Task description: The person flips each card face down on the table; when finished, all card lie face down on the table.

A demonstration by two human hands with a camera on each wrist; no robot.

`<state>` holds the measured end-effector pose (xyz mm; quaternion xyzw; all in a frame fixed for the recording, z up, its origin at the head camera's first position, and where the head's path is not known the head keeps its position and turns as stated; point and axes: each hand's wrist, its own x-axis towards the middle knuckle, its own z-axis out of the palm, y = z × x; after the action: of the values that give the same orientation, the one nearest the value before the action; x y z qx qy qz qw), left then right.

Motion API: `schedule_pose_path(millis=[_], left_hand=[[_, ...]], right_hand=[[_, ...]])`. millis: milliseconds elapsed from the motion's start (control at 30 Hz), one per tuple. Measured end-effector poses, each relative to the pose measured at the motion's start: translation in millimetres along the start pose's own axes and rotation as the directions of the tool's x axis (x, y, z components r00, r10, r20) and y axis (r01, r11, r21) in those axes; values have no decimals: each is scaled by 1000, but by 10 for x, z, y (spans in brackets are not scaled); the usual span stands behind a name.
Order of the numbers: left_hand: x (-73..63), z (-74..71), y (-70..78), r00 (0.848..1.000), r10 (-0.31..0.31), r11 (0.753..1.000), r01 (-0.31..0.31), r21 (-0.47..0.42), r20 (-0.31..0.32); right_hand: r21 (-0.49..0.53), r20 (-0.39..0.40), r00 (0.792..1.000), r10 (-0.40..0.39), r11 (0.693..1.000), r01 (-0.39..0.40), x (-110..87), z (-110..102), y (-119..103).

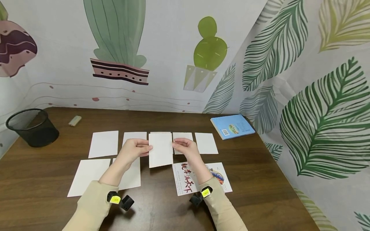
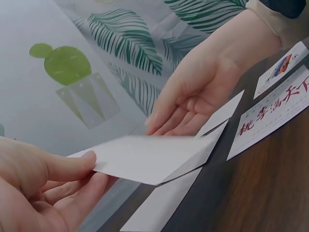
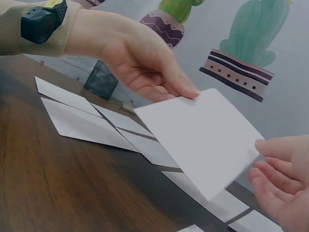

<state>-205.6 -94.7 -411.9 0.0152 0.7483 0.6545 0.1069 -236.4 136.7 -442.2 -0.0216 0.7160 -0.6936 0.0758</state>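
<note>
A blank white card (image 1: 160,150) is held up between both hands, over the middle of the laid-out cards. My left hand (image 1: 133,151) pinches its left edge, thumb on top and fingers beneath, as the left wrist view shows. At the opposite edge, the thumb and fingers of my right hand (image 3: 285,176) grip the card's side. Below the right wrist lie two printed cards: one with red characters (image 1: 183,183), the other with a colourful picture (image 1: 222,176), partly covered by the forearm. Behind the held card, another white card's edge peeks out.
Blank white cards lie in a back row (image 1: 104,144), with two more (image 1: 88,176) at the front left. A black mesh bin (image 1: 37,131) and a small eraser (image 1: 75,120) stand at the back left. A blue book (image 1: 232,126) lies at the back right, near the wall.
</note>
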Motion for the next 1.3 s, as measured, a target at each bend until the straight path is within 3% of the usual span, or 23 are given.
schedule_pose_path(millis=[233, 533, 733, 867, 1167, 1300], left_hand=[[54, -67, -90, 996, -57, 998, 56, 24, 70], [73, -63, -200, 978, -134, 988, 121, 91, 157], [55, -100, -223, 979, -164, 971, 138, 196, 120], [47, -117, -216, 984, -162, 966, 143, 215, 76], [87, -57, -260, 980, -200, 947, 199, 252, -24], [96, -41, -275, 977, -203, 928, 213, 306, -65]], right_hand=[[35, 25, 999, 26, 999, -27, 28, -16, 11], [-48, 71, 994, 78, 996, -74, 30, -37, 32], [-127, 160, 976, 145, 984, -125, 12, -43, 10], [-184, 191, 964, 183, 972, -148, -9, -38, 3], [-326, 114, 960, 254, 923, -206, -42, -9, 13], [-336, 99, 957, 272, 914, -226, -46, 6, 14]])
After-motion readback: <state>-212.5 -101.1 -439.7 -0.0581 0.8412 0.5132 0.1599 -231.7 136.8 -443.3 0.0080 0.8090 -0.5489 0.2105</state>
